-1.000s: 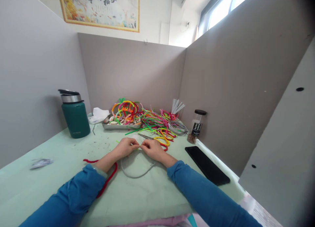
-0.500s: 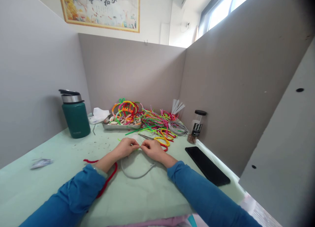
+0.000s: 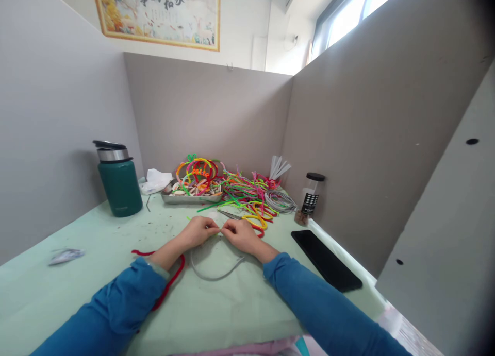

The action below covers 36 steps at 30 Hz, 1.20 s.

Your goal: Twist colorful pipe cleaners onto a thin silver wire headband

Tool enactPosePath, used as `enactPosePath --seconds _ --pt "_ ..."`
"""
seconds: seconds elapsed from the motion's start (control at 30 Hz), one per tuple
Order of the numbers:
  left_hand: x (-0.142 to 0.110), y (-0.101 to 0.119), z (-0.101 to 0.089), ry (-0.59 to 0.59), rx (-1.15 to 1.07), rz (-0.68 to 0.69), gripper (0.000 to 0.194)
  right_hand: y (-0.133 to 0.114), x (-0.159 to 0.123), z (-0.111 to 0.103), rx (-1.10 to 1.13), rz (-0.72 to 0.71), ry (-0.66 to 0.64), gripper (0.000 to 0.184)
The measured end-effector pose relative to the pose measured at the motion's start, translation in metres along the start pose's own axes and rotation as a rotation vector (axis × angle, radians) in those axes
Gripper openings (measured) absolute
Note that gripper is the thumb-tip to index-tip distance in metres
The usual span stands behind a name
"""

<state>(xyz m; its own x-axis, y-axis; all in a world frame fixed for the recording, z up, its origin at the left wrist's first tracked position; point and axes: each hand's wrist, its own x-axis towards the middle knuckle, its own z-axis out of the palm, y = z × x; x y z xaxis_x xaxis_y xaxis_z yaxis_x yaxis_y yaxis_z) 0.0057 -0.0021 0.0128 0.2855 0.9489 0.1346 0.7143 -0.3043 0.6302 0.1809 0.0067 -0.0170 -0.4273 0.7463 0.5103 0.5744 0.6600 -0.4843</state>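
My left hand point(image 3: 200, 231) and my right hand point(image 3: 240, 235) meet above the middle of the table, thumbs and forefingers pinched tip to tip. Between them shows a tiny bit of yellow-green, apparently a pipe cleaner point(image 3: 218, 234); the fingers hide most of it. Under the hands a thin grey hoop point(image 3: 215, 279) curves on the cloth. A red pipe cleaner point(image 3: 176, 277) lies beneath my left forearm. Just beyond my right hand are scissors point(image 3: 229, 214) with their blades pointing left, the handles among yellow and red pipe cleaner loops point(image 3: 260, 220).
A metal tray point(image 3: 191, 200) carries colourful hoops and small pieces. Beside it lie a heap of pipe cleaners point(image 3: 247, 186) and coiled grey hoops point(image 3: 280, 201). A green bottle point(image 3: 119, 188) stands left, a clear jar point(image 3: 308, 201) and black phone point(image 3: 326, 259) right. Grey partitions point(image 3: 209, 108) enclose the table.
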Motion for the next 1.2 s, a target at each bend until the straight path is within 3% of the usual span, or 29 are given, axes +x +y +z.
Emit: enactPosePath --seconds 1.2 --pt "0.0045 -0.0078 0.0040 -0.095 -0.176 -0.091 0.036 -0.0014 -0.0009 -0.0011 -0.002 0.004 -0.009 0.018"
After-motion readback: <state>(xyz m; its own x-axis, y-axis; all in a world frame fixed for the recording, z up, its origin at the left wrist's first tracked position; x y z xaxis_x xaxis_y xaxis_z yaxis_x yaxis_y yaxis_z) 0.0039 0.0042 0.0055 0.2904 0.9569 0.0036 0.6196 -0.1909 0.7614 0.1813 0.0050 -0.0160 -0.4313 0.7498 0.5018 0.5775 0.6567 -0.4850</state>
